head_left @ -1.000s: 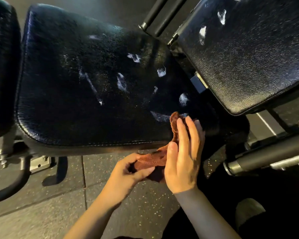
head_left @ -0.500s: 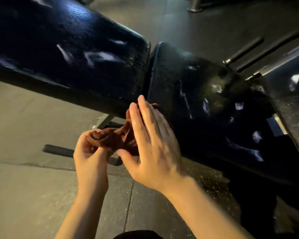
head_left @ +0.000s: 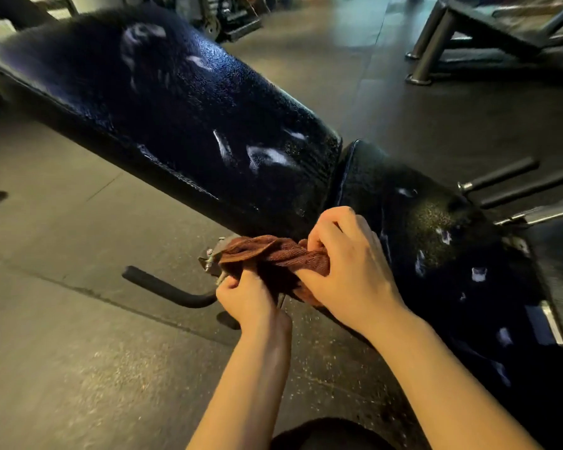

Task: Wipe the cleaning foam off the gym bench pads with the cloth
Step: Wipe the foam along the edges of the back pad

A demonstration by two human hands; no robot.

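Observation:
A long black back pad (head_left: pixel 182 125) stretches from the upper left to the middle, streaked with white foam (head_left: pixel 267 155). Right of it lies the black seat pad (head_left: pixel 436 241), dotted with more foam patches. A brown cloth (head_left: pixel 273 251) is bunched in front of the gap between the two pads. My left hand (head_left: pixel 247 297) grips its lower left part. My right hand (head_left: pixel 348 264) holds its right end with curled fingers, close against the seat pad's near edge.
A black foot bar (head_left: pixel 163 285) and a metal bracket (head_left: pixel 212 254) sit under the bench, just left of my hands. Black handles (head_left: pixel 501 173) stick out at the right. Another bench frame (head_left: pixel 442 37) stands at the back right on the dark rubber floor.
The view has swung left, from the seat pad to the long back pad. My right hand went from flat fingers over the cloth to curled fingers gripping it, and both hands moved to the gap between pads.

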